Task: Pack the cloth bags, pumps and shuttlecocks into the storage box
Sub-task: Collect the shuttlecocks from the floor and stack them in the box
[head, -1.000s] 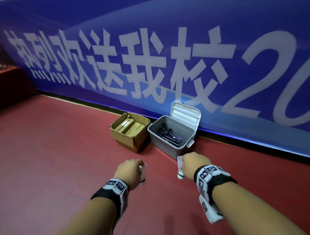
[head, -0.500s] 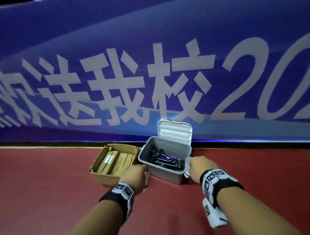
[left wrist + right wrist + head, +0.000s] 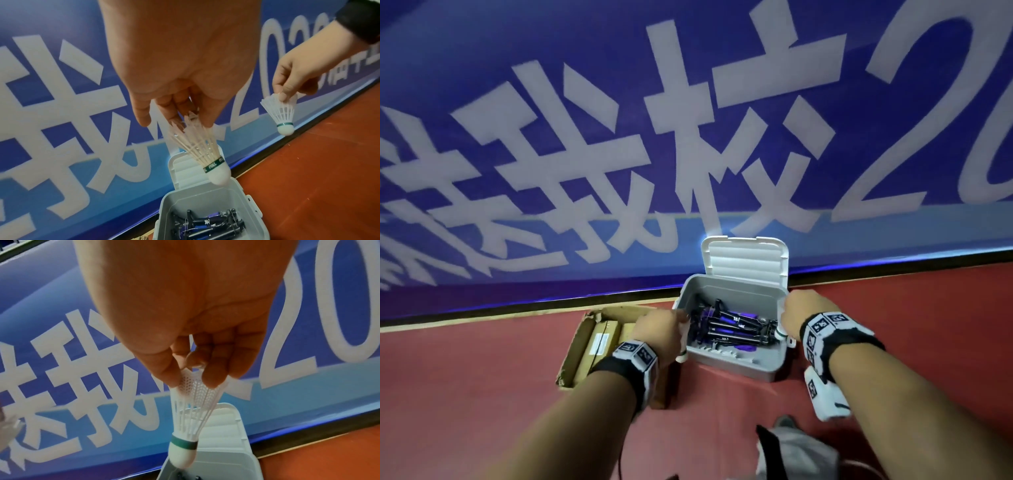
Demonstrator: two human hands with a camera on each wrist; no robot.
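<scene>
An open cardboard box [image 3: 585, 346] sits on red floor [image 3: 465, 394]. Behind stands a blue banner [image 3: 585, 102] with white characters.

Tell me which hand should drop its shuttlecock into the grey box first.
Probably the left hand: its feather shuttlecock hangs cork-down over the open storage box. The right hand holds its plastic shuttlecock nearer the box's right edge.

Blue banner [image 3: 619, 102] with white characters behind red floor [image 3: 465, 394]
</scene>
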